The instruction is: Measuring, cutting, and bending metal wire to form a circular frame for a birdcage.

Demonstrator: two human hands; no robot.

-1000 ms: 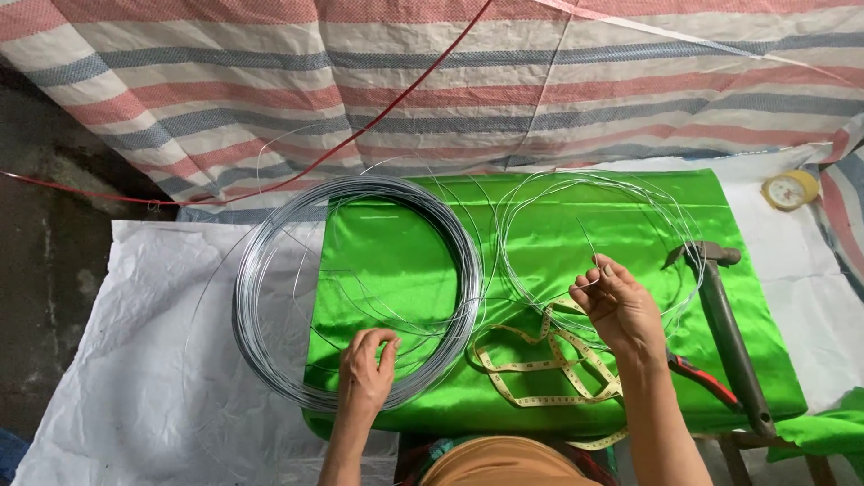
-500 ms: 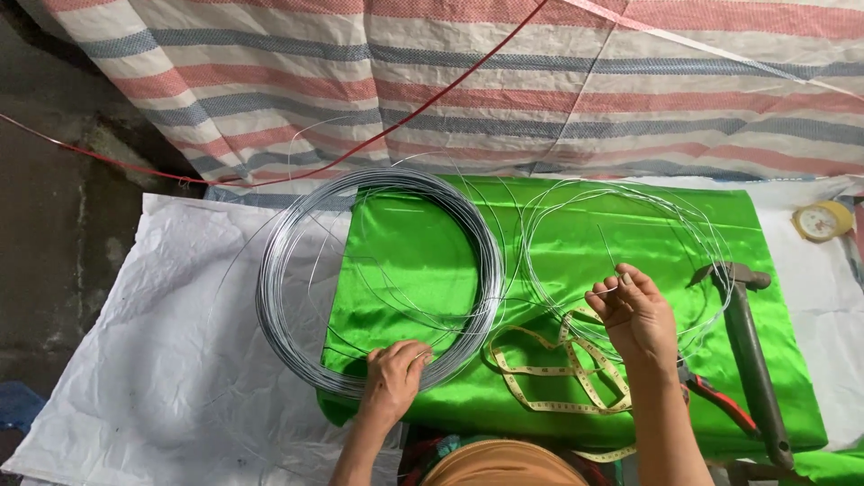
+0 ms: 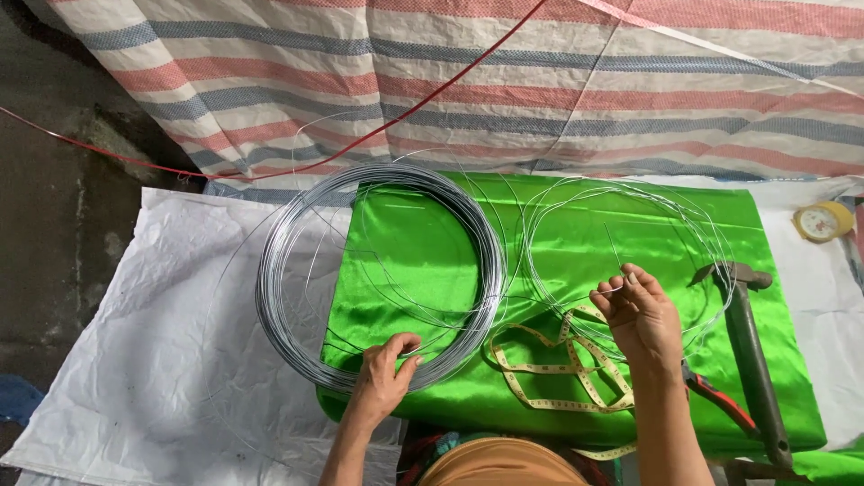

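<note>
A thick coil of grey steel wire [image 3: 288, 270] lies half on a shiny green cloth [image 3: 432, 234] and half on white sheeting. My left hand [image 3: 385, 373] grips the coil's near edge. To the right, a thinner loose loop of wire [image 3: 684, 216] rests on the cloth. My right hand [image 3: 641, 317] pinches a strand of that loop between fingers and thumb. A yellow tape measure [image 3: 558, 369] is tangled on the cloth between my hands.
A hammer [image 3: 751, 333] lies at the cloth's right edge, with red-handled pliers [image 3: 724, 405] beside it. A small yellow tape reel [image 3: 821, 220] sits at the far right. White sheeting [image 3: 135, 360] covers the left. A striped tarp [image 3: 504, 81] and a red cord hang behind.
The view has shifted slightly, so everything sits further right and lower. My left hand stays on the coil's edge and my right hand still holds the thin wire.
</note>
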